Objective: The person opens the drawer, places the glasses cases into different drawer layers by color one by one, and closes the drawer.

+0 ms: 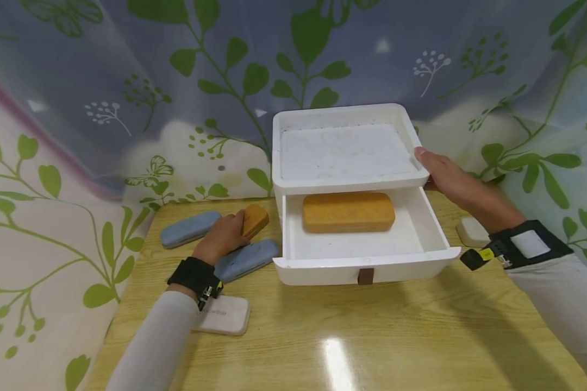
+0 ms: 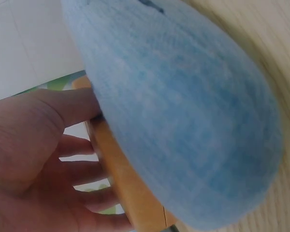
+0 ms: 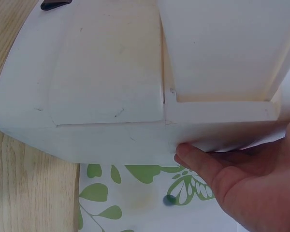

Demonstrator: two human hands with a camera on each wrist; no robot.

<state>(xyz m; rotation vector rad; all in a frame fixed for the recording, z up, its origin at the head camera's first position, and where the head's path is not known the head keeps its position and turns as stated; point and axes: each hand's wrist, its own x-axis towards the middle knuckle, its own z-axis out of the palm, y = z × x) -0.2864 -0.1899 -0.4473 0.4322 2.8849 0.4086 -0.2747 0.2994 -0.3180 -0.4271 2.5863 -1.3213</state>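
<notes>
My left hand [image 1: 223, 239] grips an orange glasses case [image 1: 255, 220] on the table, thumb on one side and fingers on the other. A blue glasses case [image 1: 189, 229] lies to its left and another blue one [image 1: 247, 259] lies nearer me. In the left wrist view, a blue case [image 2: 183, 106] hides part of the orange one. My right hand [image 1: 445, 176] rests against the right side of a white drawer box [image 1: 347, 184], thumb at the top rim, fingers mostly straight. Its drawer [image 1: 362, 247] is pulled out and holds a larger orange case [image 1: 348, 213].
A white case with faint lettering [image 1: 225, 316] lies near my left wrist. Another whitish case [image 1: 472, 232] lies right of the box, partly behind my right forearm. A brown pull tab [image 1: 366, 276] is on the drawer front. Leaf-patterned cloth [image 1: 215, 65] hangs behind the table.
</notes>
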